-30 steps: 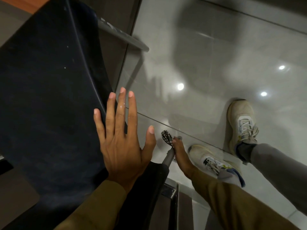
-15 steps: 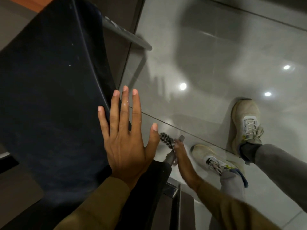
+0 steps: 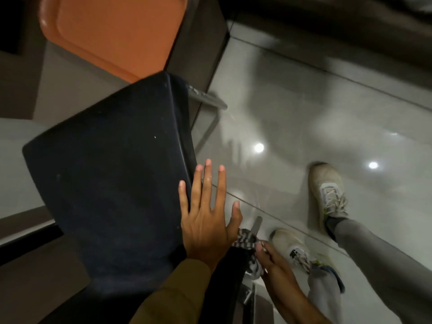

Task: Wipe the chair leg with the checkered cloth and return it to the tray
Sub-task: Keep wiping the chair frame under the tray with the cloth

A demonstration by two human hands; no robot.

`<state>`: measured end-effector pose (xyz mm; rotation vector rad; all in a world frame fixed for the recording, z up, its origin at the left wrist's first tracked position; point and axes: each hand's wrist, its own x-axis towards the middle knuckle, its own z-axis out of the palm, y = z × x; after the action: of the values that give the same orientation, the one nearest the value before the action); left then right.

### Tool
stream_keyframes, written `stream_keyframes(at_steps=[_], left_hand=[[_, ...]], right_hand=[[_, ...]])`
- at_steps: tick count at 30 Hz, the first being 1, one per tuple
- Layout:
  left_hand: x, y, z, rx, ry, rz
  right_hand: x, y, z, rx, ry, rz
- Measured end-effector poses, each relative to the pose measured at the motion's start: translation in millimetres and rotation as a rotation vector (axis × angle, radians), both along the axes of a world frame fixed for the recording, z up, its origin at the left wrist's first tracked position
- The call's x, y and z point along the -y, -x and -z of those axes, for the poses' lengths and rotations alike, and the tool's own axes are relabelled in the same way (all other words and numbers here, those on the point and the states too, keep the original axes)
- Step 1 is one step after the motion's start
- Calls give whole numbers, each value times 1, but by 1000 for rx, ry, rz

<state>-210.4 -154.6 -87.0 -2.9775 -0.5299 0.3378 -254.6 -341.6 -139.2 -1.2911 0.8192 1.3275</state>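
The dark blue chair seat (image 3: 112,183) fills the left middle of the head view. My left hand (image 3: 208,220) lies flat on its right edge, fingers spread. Low on the right, my right hand (image 3: 275,263) grips the black-and-white checkered cloth (image 3: 245,238), which is wrapped around the grey metal chair leg (image 3: 256,224) just below the seat. Only the leg's lower end shows past the cloth. An orange tray (image 3: 112,31) lies on the tabletop at the top left.
A second grey chair leg (image 3: 208,99) sticks out beyond the seat's far corner. My two pale sneakers (image 3: 327,192) stand on the glossy tiled floor (image 3: 327,101) to the right. The dark table edge (image 3: 205,43) runs beside the tray.
The view has lifted, bringing the orange tray into sight. My right hand has drawn the cloth up the chair leg toward the seat. My left hand stays flat on the seat.
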Motion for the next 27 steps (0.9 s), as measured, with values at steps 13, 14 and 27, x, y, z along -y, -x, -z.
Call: stream_keyframes(at_steps=[13,14,27], left_hand=[[-143,-193,-8,238,280,-281],[-153,-209,-6,248,308,-335],[-156,-230,-2,214,184,-386]], right_hand=[[-63,-185,14,387,157,47],[-84,-197,13,462,121,64],[-286,-267,57,427,-207,44]])
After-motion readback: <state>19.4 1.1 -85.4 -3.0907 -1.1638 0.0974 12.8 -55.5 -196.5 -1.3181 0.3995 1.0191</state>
